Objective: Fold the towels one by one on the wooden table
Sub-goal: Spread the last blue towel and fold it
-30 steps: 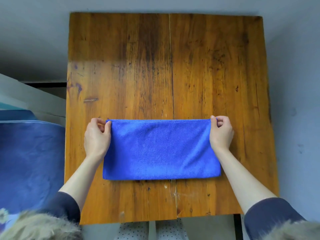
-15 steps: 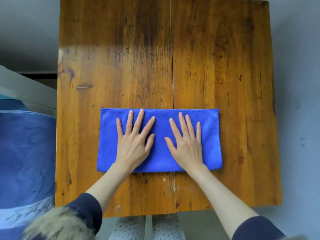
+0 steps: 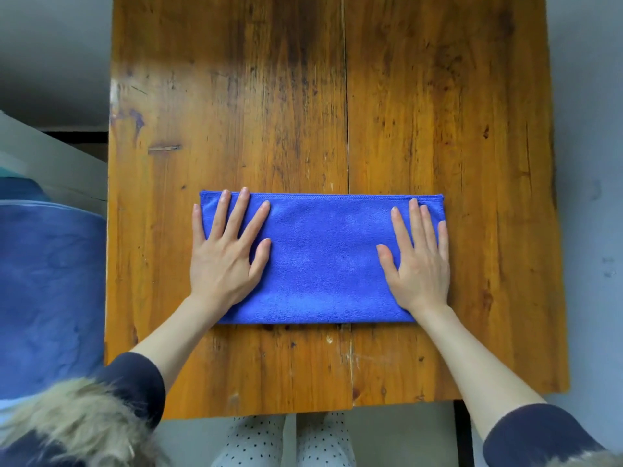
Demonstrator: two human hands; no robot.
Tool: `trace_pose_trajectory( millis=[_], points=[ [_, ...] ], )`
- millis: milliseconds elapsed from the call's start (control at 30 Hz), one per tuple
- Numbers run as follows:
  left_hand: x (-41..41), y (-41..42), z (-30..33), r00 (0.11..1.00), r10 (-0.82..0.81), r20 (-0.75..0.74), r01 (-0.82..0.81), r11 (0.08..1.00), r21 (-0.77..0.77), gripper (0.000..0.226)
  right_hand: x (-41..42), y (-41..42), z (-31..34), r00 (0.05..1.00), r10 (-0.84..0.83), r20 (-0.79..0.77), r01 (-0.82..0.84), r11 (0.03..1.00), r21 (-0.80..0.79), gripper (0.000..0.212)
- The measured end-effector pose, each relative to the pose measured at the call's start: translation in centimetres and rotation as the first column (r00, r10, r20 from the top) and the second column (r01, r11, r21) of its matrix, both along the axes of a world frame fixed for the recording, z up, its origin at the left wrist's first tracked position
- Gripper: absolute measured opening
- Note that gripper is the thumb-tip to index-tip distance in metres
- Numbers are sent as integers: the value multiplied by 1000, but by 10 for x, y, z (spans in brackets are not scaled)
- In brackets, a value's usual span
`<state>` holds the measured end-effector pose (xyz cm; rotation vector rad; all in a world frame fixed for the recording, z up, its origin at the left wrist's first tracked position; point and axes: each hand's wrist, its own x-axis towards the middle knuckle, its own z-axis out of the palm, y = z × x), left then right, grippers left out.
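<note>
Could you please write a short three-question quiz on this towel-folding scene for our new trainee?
1. True or false: the blue towel lies bunched in a heap on the wooden table.
2. How do the left hand and right hand meet the towel: A pinching corners, B pressing flat, C hovering above?
3. Which towel ends do the hands cover?

Key: 1 false, it lies flat as a folded rectangle; 2 B; 3 left hand the left end, right hand the right end.

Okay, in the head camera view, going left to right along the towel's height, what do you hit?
Blue bin → bare table → left hand → bare middle of the towel → right hand → bare table → grey floor.
</note>
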<state>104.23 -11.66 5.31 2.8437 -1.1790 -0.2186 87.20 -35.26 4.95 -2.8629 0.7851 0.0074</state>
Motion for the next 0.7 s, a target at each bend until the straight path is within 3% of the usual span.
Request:
trace_pose_trajectory(
  millis=[167, 267, 367, 467, 533, 700],
  points=[
    [0, -3, 4, 999, -9, -32, 9, 1000, -26, 53, 1, 1, 1, 999, -7, -33, 7, 1000, -5, 61],
    [0, 4, 12, 989, 31, -143, -64, 971, -231, 50, 4, 9, 7, 997, -72, -23, 73, 996, 51, 64],
    [2, 23, 19, 962, 209, -174, -262, 886, -383, 44, 16, 34, 19, 991, -127, 42, 122, 988, 91, 65],
    [1, 46, 22, 897, 402, -185, -443, 817, -368, 27, 35, 78, 24, 997, 24, 78, -30, 996, 83, 59],
    [-3, 56, 23, 865, 437, -248, -498, 810, -311, 22, 48, 108, 22, 990, 123, 72, -128, 989, 79, 57],
    [-12, 59, 21, 785, 507, -356, -597, 773, -215, 26, 59, 135, 10, 996, 78, -39, -77, 997, 22, 55]
  ],
)
